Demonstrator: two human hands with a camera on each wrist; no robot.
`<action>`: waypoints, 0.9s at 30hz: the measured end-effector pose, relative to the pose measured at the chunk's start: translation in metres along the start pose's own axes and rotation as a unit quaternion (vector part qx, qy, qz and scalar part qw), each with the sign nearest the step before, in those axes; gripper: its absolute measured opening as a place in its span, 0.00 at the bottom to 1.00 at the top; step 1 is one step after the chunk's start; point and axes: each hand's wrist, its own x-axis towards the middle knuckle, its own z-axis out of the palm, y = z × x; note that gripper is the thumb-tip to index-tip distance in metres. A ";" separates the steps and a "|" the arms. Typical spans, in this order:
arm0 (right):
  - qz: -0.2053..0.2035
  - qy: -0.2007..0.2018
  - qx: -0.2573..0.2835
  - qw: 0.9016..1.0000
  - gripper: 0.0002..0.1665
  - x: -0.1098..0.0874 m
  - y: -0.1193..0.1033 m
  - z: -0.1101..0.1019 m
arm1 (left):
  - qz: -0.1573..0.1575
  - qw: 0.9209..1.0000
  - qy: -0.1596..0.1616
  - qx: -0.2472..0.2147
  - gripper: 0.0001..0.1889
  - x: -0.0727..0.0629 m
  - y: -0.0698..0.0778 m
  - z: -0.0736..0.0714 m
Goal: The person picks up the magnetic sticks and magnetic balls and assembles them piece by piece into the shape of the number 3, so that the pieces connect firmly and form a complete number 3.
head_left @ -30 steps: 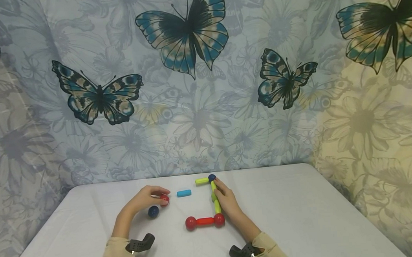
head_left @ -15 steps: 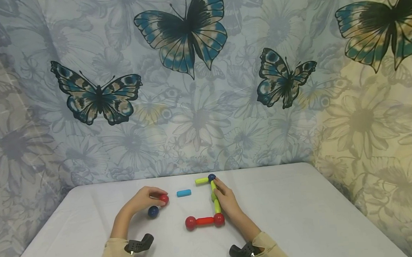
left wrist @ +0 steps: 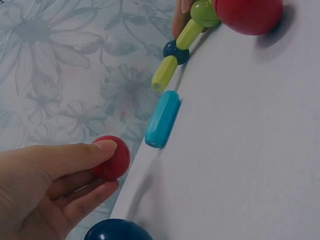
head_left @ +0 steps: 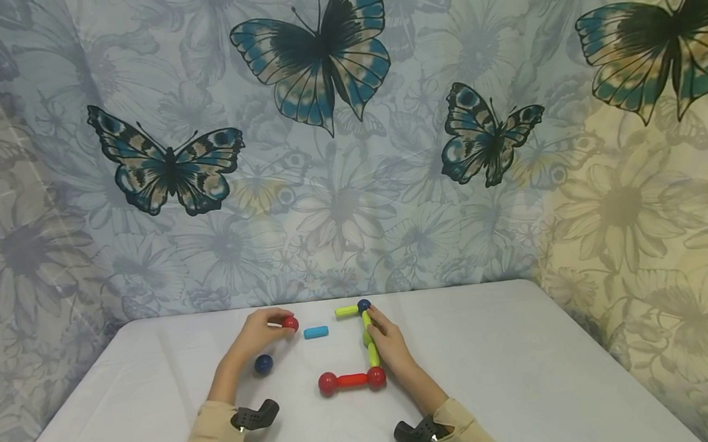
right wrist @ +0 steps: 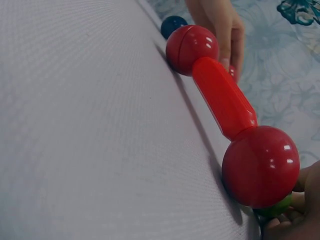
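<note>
My left hand (head_left: 256, 335) pinches a red ball (left wrist: 119, 162) between thumb and fingers, lifted off the table just left of a blue rod (head_left: 316, 332). A joined chain of rods and balls lies to the right. From the back it runs through a yellow-green rod (head_left: 346, 311), a dark blue ball (head_left: 364, 305), another yellow-green rod, a green ball (left wrist: 204, 12) and a third such rod. At the front, a red rod (head_left: 352, 380) joins two red balls (head_left: 328, 383). My right hand (head_left: 393, 346) grips the chain around the green ball, thumb and fingers partly hidden.
A loose dark blue ball (head_left: 263, 364) sits on the white-covered table (head_left: 508, 360) below my left hand. Behind the table's back edge hangs a butterfly-patterned cloth (head_left: 343, 248). Each wrist wears a black camera mount (head_left: 256, 415).
My left hand has raised the red ball and carried it a little away from me and rightward, toward the blue rod. The right hand and the chain stay in place.
</note>
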 end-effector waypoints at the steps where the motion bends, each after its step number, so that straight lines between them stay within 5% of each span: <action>1: 0.000 0.000 0.000 1.000 0.26 0.000 0.000 0.000 | 0.002 1.000 0.003 0.003 0.19 0.001 0.001 0.001; 12: 0.003 0.003 -0.001 1.000 0.26 -0.001 0.000 0.000 | 0.021 0.999 0.044 -0.004 0.18 0.011 0.017 0.019; 27: 0.006 0.004 0.003 1.000 0.26 -0.001 -0.001 0.000 | 0.044 0.998 0.044 -0.016 0.18 0.030 0.027 0.048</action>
